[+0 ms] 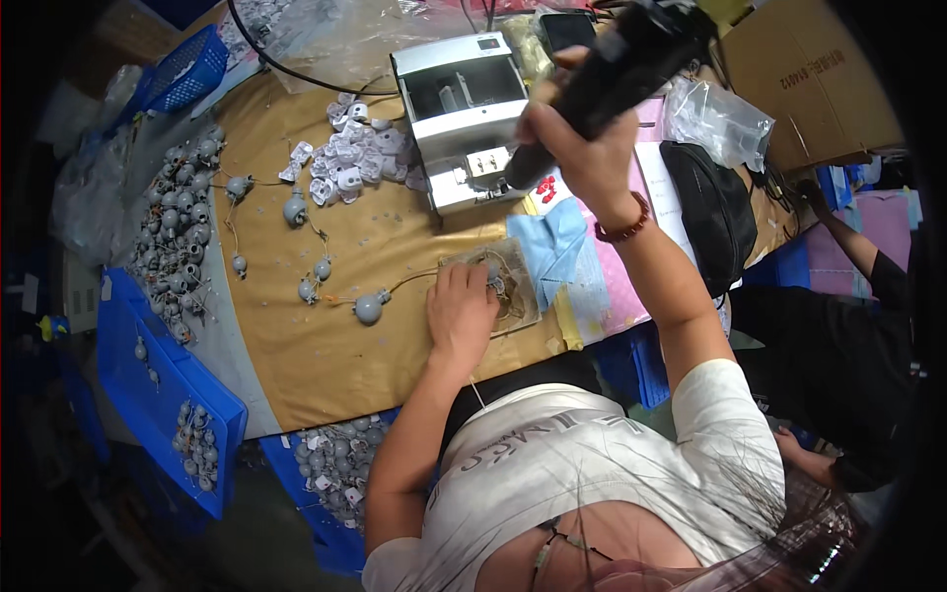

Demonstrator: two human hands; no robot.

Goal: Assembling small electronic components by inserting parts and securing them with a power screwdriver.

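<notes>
My right hand (597,148) is raised and wrapped round a black electric screwdriver (631,69). The tool slants down to the left, its lower end at the front of a white and grey screw feeder (464,109). My left hand (462,311) rests on a squarish, clear-looking fixture block (523,296), fingers bent against a grey round part (492,267) there. That part is mostly hidden by the fingers. A wire runs left from the block to a grey ball-shaped part (369,308), with more such parts strung along the mat.
White plastic pieces (355,158) are heaped left of the feeder; grey balls (178,227) lie piled farther left. Blue trays (178,395) flank the table's near left. A blue cloth (547,247), black bag (705,212) and cardboard box (814,84) are at right, near another person (829,345).
</notes>
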